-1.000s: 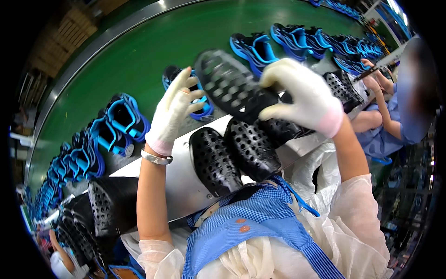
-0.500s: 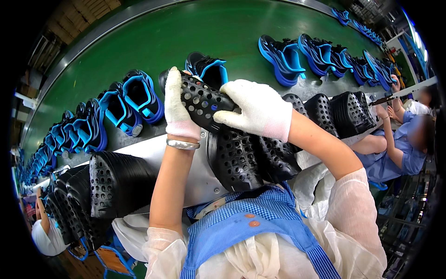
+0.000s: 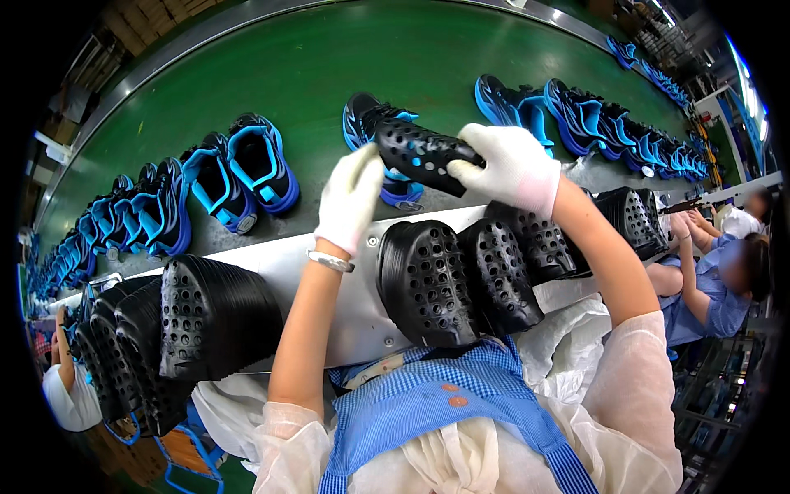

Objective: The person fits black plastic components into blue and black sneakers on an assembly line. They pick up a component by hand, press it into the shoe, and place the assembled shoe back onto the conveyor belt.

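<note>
My gloved right hand [image 3: 508, 165] grips the wide end of a black perforated plastic shoe tree [image 3: 424, 155]. The shoe tree hangs tilted over a black and blue sneaker [image 3: 360, 118] and hides much of its opening. My gloved left hand [image 3: 352, 198] is beside that sneaker, its bent fingers closed at the narrow end of the shoe tree. Whether those fingertips hold the shoe tree or the sneaker is hidden. Nearer to me, stacked black shoe trees [image 3: 428, 280] stand on a metal ledge [image 3: 317, 288].
The sneakers rest on a green conveyor belt [image 3: 321, 66]. More sneakers line up at left [image 3: 263, 165] and right [image 3: 576, 119]. Another stack of shoe trees [image 3: 214, 317] is left of my forearm. Co-workers sit at far right [image 3: 708, 280] and far left [image 3: 74, 395].
Both hands and the shoe tree have shifted right. The left hand has slid from around the shoe tree to its narrow end. More of the sneaker beneath now shows.
</note>
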`<move>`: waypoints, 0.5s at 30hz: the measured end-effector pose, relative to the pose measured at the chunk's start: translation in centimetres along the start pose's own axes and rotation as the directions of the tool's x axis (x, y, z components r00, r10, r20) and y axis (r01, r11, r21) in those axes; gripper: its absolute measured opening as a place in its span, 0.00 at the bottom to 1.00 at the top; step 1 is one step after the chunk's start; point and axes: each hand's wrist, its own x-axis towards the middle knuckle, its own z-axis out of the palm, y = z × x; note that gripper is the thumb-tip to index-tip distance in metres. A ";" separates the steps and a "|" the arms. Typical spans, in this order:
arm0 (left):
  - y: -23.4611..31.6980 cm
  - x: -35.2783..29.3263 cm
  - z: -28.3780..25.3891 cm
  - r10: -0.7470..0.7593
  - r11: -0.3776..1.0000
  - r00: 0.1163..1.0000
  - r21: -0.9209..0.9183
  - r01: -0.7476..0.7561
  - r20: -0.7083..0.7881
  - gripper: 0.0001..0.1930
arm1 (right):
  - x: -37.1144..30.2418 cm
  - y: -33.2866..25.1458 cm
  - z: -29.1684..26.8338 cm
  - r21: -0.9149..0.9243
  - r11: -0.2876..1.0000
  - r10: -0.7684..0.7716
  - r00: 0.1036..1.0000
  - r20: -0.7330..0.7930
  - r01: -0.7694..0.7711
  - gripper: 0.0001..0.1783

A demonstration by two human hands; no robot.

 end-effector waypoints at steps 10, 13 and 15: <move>-3.0 -1.3 2.6 0.331 0.844 0.937 0.408 -0.347 0.112 0.18 | 7.8 2.1 1.4 -0.187 0.982 0.031 0.966 0.257 0.018 0.23; -3.0 -0.3 3.0 0.274 0.836 0.954 0.459 -0.301 0.126 0.15 | 9.6 -0.1 3.6 -0.293 0.956 0.098 0.951 0.293 -0.009 0.20; -2.9 0.1 3.3 0.253 0.818 0.959 0.501 -0.283 0.129 0.12 | 10.4 -1.2 5.5 -0.308 0.950 0.159 0.928 0.336 -0.051 0.19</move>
